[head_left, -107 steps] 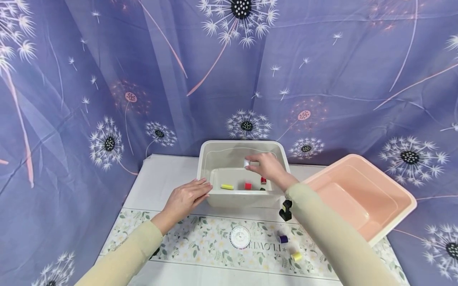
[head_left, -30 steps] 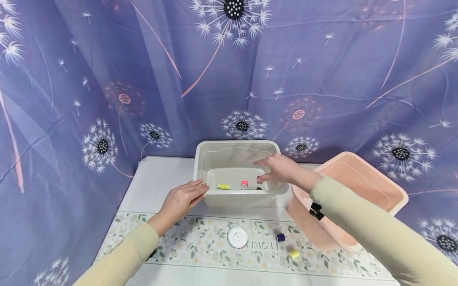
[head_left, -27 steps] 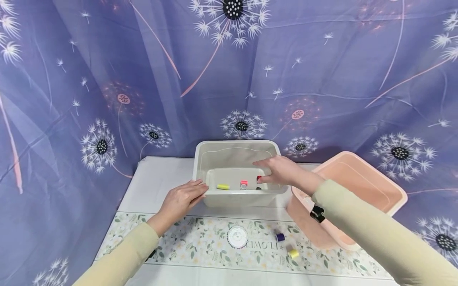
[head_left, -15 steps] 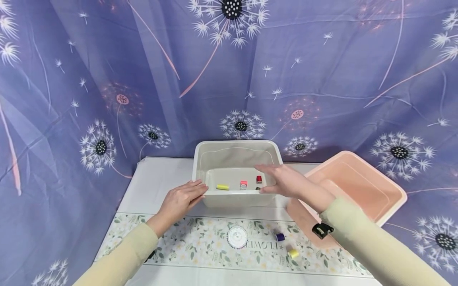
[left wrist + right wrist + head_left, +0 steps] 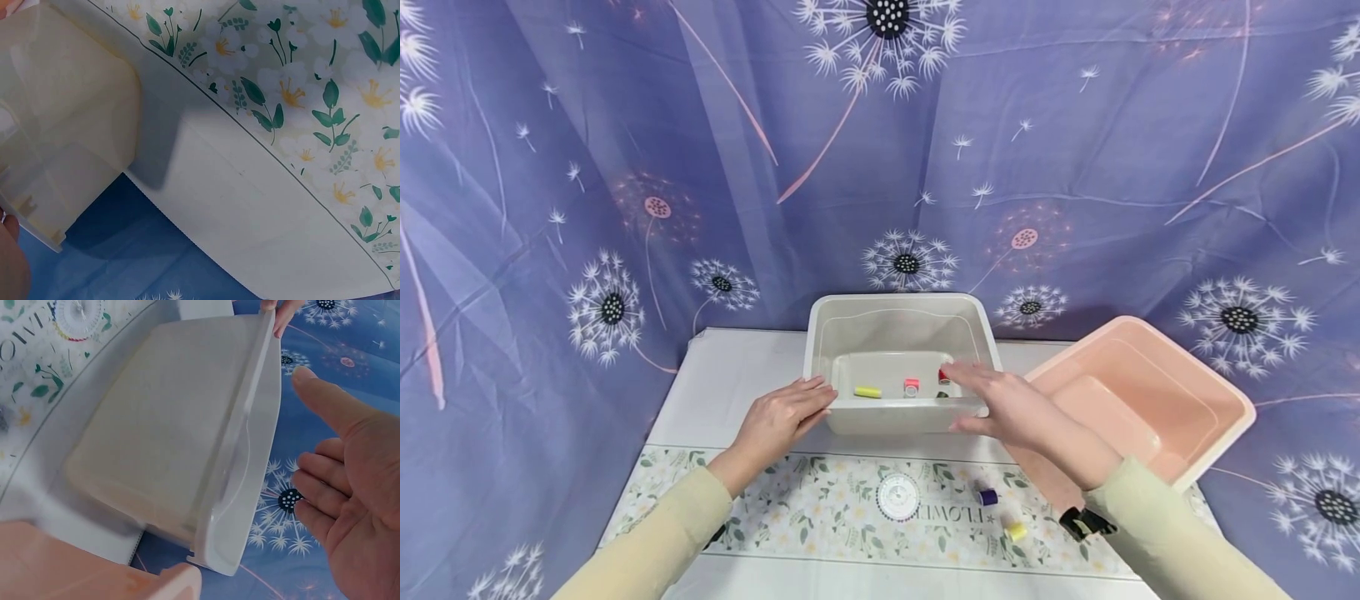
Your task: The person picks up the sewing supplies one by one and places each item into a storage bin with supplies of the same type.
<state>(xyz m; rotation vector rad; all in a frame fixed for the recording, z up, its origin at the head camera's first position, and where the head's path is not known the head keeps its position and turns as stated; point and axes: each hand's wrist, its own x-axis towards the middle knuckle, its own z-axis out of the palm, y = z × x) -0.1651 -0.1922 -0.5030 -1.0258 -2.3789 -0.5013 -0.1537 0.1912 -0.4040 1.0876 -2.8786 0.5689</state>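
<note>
My left hand [image 5: 793,412] grips the front-left rim of a grey plastic bin [image 5: 895,417], fingers over the edge. My right hand [image 5: 1018,408] is above the bin's front-right corner, fingers extended and thumb apart, holding nothing; in the right wrist view this empty hand [image 5: 356,481] shows its palm. Inside the bin lie a yellow spool of thread [image 5: 868,392], a pinkish-red spool [image 5: 912,383] with something white at its near side, a dark red spool [image 5: 943,377] partly behind my right fingers, and a dark item [image 5: 942,395] mostly hidden by the front wall.
A peach bin [image 5: 1150,400] stands tilted in angle to the right, beneath my right forearm. On the floral table cover lie a purple spool [image 5: 988,497], a yellow spool [image 5: 1016,531] and a white round disc [image 5: 898,497]. A blue dandelion-print curtain [image 5: 820,208] hangs behind.
My right hand earlier held a white spool over the bin, then reached to the dark red spool; now it is empty and has drawn back toward the front. My left hand stays put.
</note>
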